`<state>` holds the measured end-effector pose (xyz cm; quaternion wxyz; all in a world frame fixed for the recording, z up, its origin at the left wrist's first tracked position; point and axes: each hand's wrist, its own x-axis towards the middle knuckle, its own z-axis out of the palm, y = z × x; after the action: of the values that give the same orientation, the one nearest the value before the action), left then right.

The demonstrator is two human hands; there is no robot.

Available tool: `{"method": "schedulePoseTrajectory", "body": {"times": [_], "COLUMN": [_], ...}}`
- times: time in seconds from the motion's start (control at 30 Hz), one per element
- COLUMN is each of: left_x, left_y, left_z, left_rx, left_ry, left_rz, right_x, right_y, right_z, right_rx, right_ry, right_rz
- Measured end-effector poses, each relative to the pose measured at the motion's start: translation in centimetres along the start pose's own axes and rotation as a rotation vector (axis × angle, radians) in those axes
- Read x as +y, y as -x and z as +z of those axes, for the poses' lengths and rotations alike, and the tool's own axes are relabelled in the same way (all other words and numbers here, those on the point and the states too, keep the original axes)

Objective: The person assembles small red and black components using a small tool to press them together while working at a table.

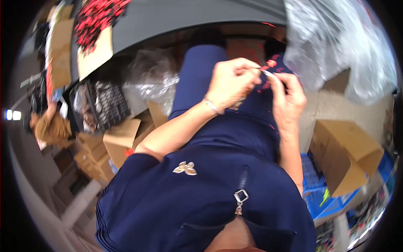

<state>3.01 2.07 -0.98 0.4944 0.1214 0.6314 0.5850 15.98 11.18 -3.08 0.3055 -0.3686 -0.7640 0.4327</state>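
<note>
Over my lap, my left hand [231, 84] pinches thumb and forefinger near the end of a small red-and-black piece [264, 67]. Facing it, my right hand [289, 98] is closed with its thumb against a small whitish, pointed thing [268, 73], too small to name. The two sets of fingertips nearly meet. Just beyond them a red bit [272, 63] lies on my dark blue trousers, among several red scraps [263, 86] scattered over the right leg. A bracelet circles my left wrist.
A dark table [168, 19] curves ahead, bearing a heap of red-and-black pieces [97, 21] at left. Clear plastic sheeting [323, 42] hangs at right. Cardboard boxes [346, 147] and blue crates [312, 180] stand at right. Another person [54, 126] is far left, beside more boxes [119, 136].
</note>
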Motion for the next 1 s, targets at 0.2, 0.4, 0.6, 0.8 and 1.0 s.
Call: {"method": "schedulePoseTrajectory", "body": {"times": [0.2, 0.4, 0.6, 0.8, 1.0], "left_x": [-0.6, -5.2, -11.3, -16.8, -17.0], "left_y": [0.0, 0.9, 0.5, 2.4, 3.4], "left_z": [-5.2, -19.4, -31.9, -36.8, -34.0], "left_rx": [0.155, 0.648, 0.9, 0.665, 0.54], "left_ry": [-0.115, -0.42, -0.853, -1.29, -1.255], "left_rz": [0.148, 0.229, 0.109, -0.695, -0.348], "right_x": [2.4, 5.6, 5.5, 5.7, 6.4], "right_y": [0.0, -0.3, -0.7, -1.0, -1.2], "right_z": [-0.6, 0.2, 1.4, 1.8, 1.3], "right_rx": [0.029, -0.013, -0.059, -0.085, -0.039], "right_ry": [-0.138, 0.251, 0.542, 0.545, 0.526], "right_rz": [0.225, 0.219, 0.035, 0.014, -0.076]}}
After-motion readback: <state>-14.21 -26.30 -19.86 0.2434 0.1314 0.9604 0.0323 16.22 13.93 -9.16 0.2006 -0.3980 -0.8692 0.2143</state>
